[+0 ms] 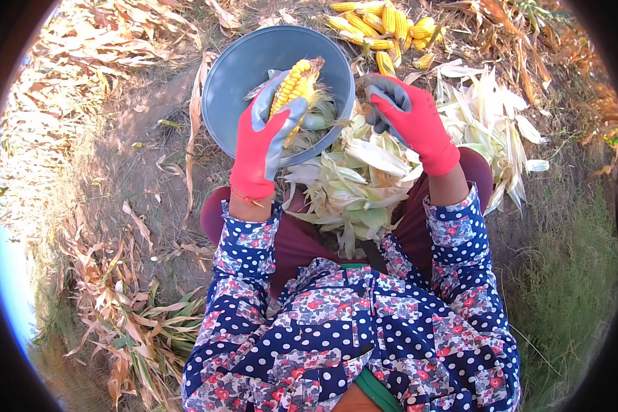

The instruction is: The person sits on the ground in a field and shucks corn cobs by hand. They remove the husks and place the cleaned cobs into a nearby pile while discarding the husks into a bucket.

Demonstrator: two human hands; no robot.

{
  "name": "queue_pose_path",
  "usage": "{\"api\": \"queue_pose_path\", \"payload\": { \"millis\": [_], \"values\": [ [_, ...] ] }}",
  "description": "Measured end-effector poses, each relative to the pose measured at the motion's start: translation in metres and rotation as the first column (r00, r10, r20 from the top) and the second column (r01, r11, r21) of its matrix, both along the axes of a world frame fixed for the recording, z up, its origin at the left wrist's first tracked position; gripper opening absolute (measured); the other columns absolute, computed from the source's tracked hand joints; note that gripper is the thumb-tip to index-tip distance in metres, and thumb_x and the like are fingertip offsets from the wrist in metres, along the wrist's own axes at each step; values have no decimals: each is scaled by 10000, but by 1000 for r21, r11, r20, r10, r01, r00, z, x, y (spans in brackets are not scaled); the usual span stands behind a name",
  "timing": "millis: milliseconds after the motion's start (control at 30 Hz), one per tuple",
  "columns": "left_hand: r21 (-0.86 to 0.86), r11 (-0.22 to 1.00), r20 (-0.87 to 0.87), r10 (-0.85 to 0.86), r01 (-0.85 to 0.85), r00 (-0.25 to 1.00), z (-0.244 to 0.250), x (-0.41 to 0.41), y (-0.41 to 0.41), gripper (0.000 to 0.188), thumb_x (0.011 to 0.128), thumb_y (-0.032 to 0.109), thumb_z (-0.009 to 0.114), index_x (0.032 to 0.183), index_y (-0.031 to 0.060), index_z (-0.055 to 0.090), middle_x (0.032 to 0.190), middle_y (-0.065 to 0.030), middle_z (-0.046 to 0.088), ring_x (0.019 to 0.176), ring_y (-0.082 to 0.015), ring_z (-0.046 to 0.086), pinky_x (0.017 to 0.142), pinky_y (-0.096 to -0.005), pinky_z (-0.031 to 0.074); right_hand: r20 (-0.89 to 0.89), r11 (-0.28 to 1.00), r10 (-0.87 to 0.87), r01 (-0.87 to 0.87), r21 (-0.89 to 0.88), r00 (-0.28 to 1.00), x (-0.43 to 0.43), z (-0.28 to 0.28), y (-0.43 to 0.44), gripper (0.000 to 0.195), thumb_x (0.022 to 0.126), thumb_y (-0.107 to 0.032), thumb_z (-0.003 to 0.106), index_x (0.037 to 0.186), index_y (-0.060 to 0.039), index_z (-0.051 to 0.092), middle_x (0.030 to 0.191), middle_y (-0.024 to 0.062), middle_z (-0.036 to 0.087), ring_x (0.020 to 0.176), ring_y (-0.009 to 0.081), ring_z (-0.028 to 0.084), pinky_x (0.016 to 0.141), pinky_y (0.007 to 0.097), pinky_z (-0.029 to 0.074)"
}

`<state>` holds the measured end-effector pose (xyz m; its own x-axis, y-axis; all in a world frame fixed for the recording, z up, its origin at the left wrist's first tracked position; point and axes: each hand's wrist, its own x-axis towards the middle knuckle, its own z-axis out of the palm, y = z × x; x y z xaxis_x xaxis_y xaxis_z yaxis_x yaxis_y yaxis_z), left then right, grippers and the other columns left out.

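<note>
Above a grey plastic tub [221, 98], my left hand [268, 121], in a red and grey work glove, grips a yellow corn cob [292, 88]. The cob slants up to the right, with a brown tuft at its upper end and silk beside it. My right hand [399, 110], gloved alike, is just right of the tub's rim with its fingers curled; brownish strands show by the fingertips, and whether it holds them I cannot tell. Below it, between my knees, lies a heap of pale corn husks [365, 180]. Some husk and silk lie in the tub.
Beyond the tub, a pile of husked yellow cobs [386, 26] lies on the ground. More pale husks [489, 113] spread to the right. Dry corn stalks and leaves [144, 329] lie at lower left, others at upper left. Green grass [566, 288] grows at lower right.
</note>
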<state>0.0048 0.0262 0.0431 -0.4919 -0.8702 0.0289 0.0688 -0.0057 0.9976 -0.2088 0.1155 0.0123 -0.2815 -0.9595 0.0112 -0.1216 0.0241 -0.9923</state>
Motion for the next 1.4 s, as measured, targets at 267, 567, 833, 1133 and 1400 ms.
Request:
{"api": "queue_pose_path", "payload": {
  "millis": [267,567,833,1133,1400],
  "values": [
    [-128,971,321,-155,204,934,-19,-1,2,492,864,284,656,1227,-33,552,1148,-112,618,1036,-167,587,907,-293,466,-110,976,208,-213,-34,972,12,-7,-5,454,915,-391,567,1173,-17,580,840,99,669,645,129,649,601,264,514],
    [309,902,-417,-156,301,895,-18,-17,6,655,951,559,345,1324,29,443,1176,-127,596,990,-212,621,838,-342,517,287,995,-7,-22,95,958,20,-4,-14,428,933,-430,528,975,-15,626,672,68,645,520,112,596,485,230,457],
    [451,845,-296,-164,288,941,-27,-23,9,576,950,519,423,1308,70,459,1157,-125,609,893,-218,664,721,-326,566,198,988,-153,150,31,968,27,-15,-15,384,911,-372,589,999,-4,647,684,56,636,525,113,592,513,255,473],
    [629,690,-344,-166,358,924,-48,-26,19,394,948,476,479,1135,145,581,715,-3,596,566,-138,581,501,-276,473,-425,951,-296,223,-214,855,38,-31,-16,378,853,-339,643,1107,-58,647,802,154,668,717,285,661,632,356,510],
    [513,834,-111,-172,204,979,-34,-23,25,384,983,402,444,791,95,573,443,45,295,379,-125,342,443,-296,361,-193,977,-209,196,-88,959,40,-42,-22,355,882,-328,615,1068,-28,649,680,113,654,602,217,647,579,331,502]
  ]
}}
